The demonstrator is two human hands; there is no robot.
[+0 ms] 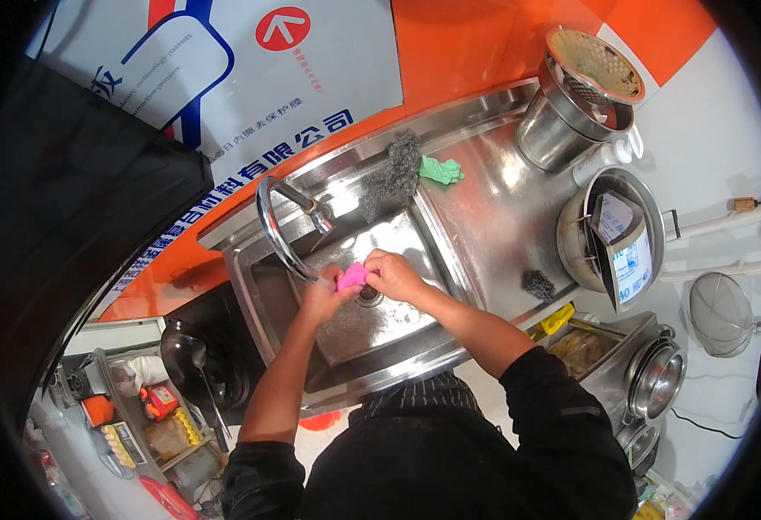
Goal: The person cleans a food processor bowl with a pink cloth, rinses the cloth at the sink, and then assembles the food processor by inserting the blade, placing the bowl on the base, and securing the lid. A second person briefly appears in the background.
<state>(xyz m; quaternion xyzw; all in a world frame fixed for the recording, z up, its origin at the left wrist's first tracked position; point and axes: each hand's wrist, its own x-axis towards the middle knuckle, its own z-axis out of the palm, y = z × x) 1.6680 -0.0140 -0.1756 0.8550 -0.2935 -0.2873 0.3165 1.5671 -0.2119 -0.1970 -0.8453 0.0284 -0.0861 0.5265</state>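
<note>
Both my hands are down in a steel sink (415,230), over its drain. Between them is a small pink cloth (354,276). My left hand (321,296) grips its left end and my right hand (393,276) grips its right end. The curved steel tap (278,232) arches over the basin just left of my left hand, its lower end close to my fingers. Whether water is running cannot be told.
A grey scouring pad (391,176) and a green cloth (440,170) lie on the sink's back rim. A small steel scourer (537,284) rests on the drainboard (493,217). Steel pots (571,113), a pan (610,230) and bowls (656,379) stand at the right; a black wok (191,360) sits at the left.
</note>
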